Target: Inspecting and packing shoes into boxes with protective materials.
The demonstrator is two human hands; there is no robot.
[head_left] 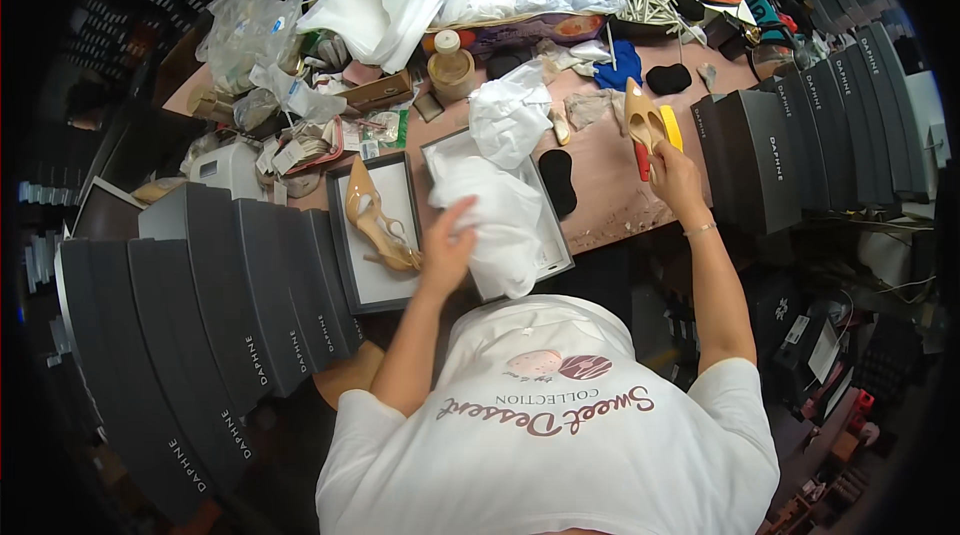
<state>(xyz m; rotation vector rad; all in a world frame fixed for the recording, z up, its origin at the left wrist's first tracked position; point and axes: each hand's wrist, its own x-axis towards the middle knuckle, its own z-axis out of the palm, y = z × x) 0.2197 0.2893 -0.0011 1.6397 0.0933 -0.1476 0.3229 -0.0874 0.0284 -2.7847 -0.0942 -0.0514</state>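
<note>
In my right hand (676,178) is a beige pointed high-heeled shoe (640,115), its toe pointing away from me. A red piece (642,161) and a yellow piece (672,128) show beside the shoe; I cannot tell what they are. My left hand (447,247) has its fingers apart at the edge of crumpled white tissue paper (490,220); it is slightly blurred. This paper lies over an open shoe box (555,253). Left of it, a matching beige heel (372,220) rests in a dark-rimmed box part (345,270) with a pale inside.
Dark shoe boxes (215,305) are stacked at the left, and more (760,160) stand at the right. A black insole-shaped pad (557,183), a jar (451,70) and a blue cloth (622,67) lie on the pink table (610,225). White paper sheets (375,0) and plastic bags fill the back.
</note>
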